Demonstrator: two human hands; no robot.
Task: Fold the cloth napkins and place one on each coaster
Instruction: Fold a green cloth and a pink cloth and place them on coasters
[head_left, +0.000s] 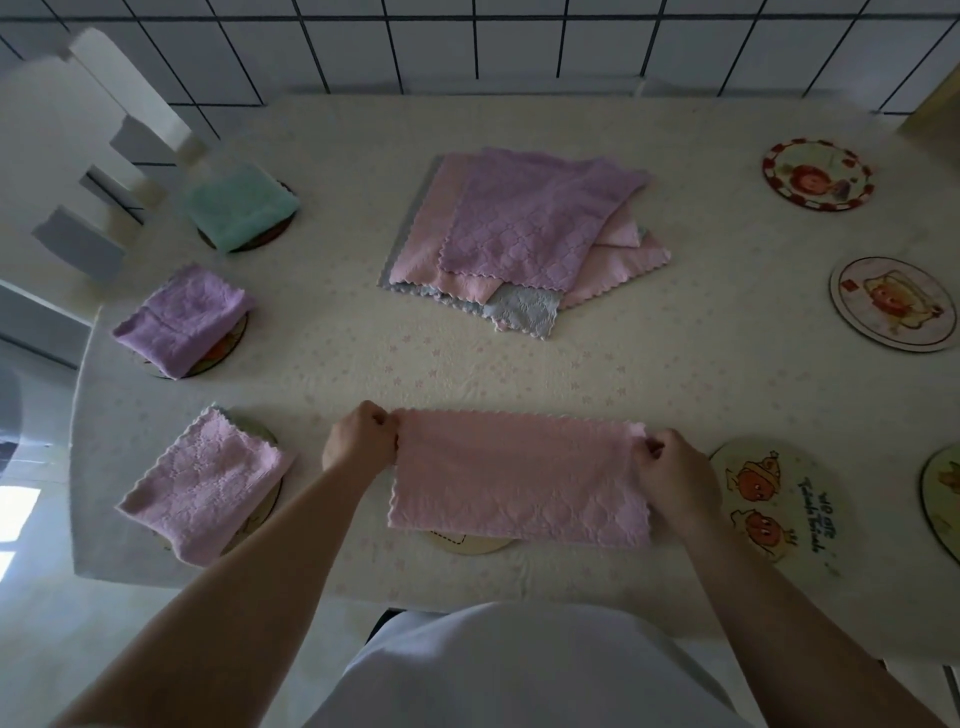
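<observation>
The pink napkin (519, 475) hangs stretched between both hands, already folded once into a long band, its scalloped lower edge dangling just above the near edge of the bench (519, 374). The left hand (358, 436) has its grip pinched tight on the band's left top corner; the right hand (675, 475) is clenched on the right top corner, so the cloth spans the gap and droops below the knuckles. Under the hanging edge a coaster (470, 543) peeks out, bare as far as I can see.

Out to the left, three are looking finished: a pale pink folded napkin (202, 493) on the near coaster, a purple folded napkin (182, 319) on the next, a green folded napkin (241, 205) on the far one. To the right, the printed coaster (774, 499) beside the right hand waits empty, and so do the middle right coaster (891, 304) and the far right coaster (815, 174); another clips the frame's edge. Mid-bench, the unfolded pile (519, 234) still holds several cloths. By my reckoning, not yet halfway: this one needs another fold before landing.
</observation>
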